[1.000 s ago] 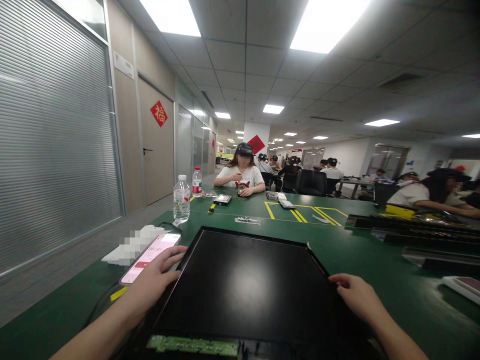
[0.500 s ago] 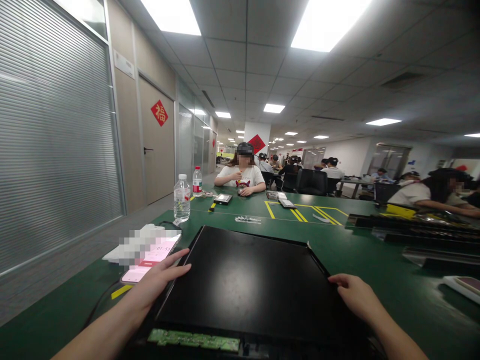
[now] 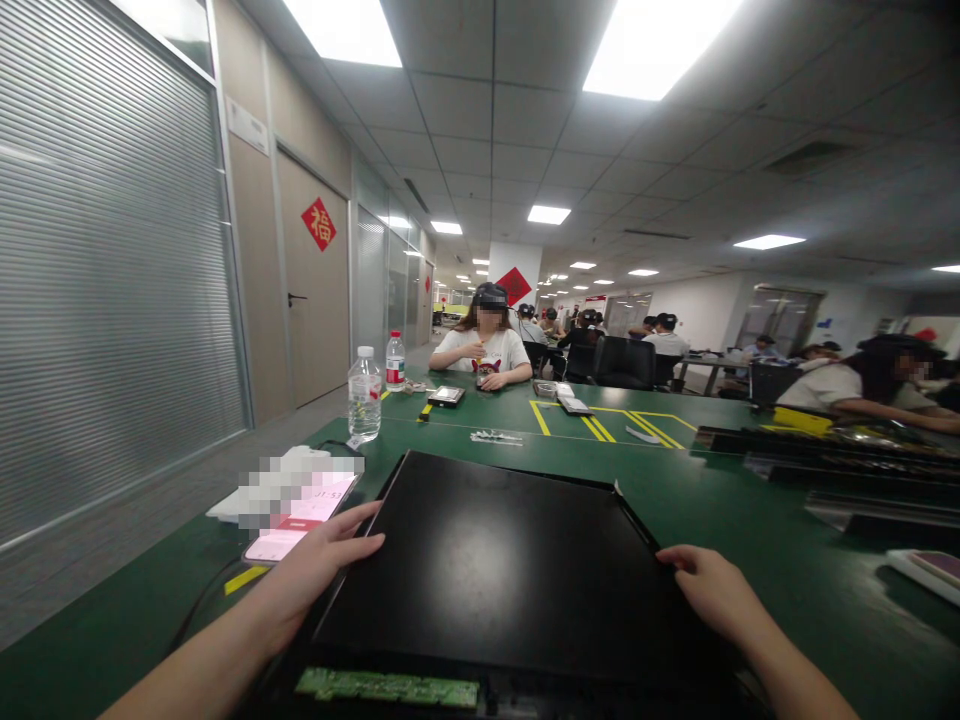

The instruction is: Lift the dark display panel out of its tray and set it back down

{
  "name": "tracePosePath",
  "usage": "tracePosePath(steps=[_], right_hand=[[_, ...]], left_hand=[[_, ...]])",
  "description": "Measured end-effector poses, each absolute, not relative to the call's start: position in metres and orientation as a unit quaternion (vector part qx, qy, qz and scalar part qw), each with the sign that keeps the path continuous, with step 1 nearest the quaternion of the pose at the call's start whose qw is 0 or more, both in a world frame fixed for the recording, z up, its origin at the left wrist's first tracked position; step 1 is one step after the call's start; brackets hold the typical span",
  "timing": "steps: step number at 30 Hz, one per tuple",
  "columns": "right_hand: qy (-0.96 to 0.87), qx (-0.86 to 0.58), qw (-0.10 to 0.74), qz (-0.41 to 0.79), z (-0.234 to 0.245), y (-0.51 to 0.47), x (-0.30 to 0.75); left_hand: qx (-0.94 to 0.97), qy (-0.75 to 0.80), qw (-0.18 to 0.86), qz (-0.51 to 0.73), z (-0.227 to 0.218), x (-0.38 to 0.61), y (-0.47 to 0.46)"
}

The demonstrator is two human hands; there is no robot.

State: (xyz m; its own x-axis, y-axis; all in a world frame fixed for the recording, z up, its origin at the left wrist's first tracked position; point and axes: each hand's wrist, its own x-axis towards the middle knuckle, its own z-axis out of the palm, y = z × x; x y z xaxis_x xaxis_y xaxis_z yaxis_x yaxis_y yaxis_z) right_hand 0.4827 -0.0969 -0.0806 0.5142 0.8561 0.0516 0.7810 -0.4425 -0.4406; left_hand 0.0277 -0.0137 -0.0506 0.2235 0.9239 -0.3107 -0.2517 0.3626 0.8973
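Spanning the space between the two hands, a black display panel (image 3: 480,575) was positioned at the near side of the green table (image 3: 720,500), its dark face directed upward. The hands were set well apart at opposite edges: the left hand (image 3: 337,552) contacted the left edge, its thumb tip lying over the border, and the right hand (image 3: 709,590) contacted the right edge with bent fingers. Closure of either hand could not be determined, as the panel's underside was hidden. A green circuit board (image 3: 386,688) was located along the panel's near edge. A phone (image 3: 304,522) with a lit screen lay beside the left hand. A clear bottle (image 3: 364,395) and a red-capped bottle (image 3: 394,365) stood farther back.
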Motion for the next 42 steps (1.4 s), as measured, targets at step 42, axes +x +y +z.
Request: tracePosePath(steps=[42], right_hand=[[-0.482, -0.845, 0.214, 0.093, -0.082, -0.093, 0.481]], left_hand=[[0.444, 0.367, 0.694, 0.432, -0.047, 0.026, -0.021]])
